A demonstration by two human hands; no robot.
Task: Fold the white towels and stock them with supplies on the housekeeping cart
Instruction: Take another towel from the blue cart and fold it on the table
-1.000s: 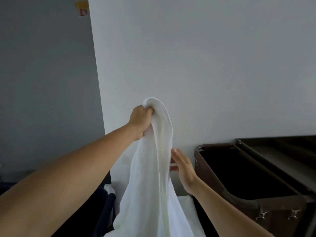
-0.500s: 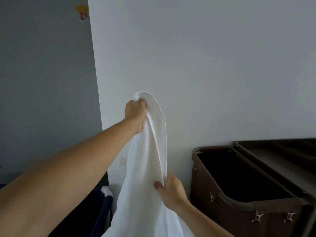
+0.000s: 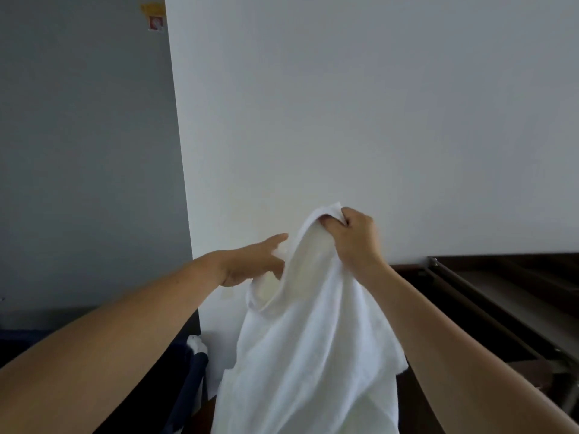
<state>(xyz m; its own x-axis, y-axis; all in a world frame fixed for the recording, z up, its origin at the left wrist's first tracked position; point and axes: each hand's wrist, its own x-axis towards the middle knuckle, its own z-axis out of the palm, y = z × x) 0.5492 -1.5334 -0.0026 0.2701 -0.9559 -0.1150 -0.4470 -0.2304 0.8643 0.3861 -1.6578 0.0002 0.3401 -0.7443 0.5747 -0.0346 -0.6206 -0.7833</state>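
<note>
A white towel (image 3: 313, 339) hangs in front of me, bunched at the top and draping down past the bottom of the view. My right hand (image 3: 354, 239) is shut on its top corner and holds it up. My left hand (image 3: 253, 261) sits just left of the towel with fingers stretched out, its fingertips touching the towel's left fold without a clear grip. The dark brown housekeeping cart (image 3: 501, 296) stands to the right, behind my right forearm.
A white wall (image 3: 376, 120) rises straight ahead, with a grey wall (image 3: 78, 151) set back on the left. A dark blue bin (image 3: 191, 380) with a bit of white cloth on its rim is at the lower left.
My right hand slid up the towel and took hold of its top. My left hand let go of the top and dropped to the left fold. The towel now sits lower and further right.
</note>
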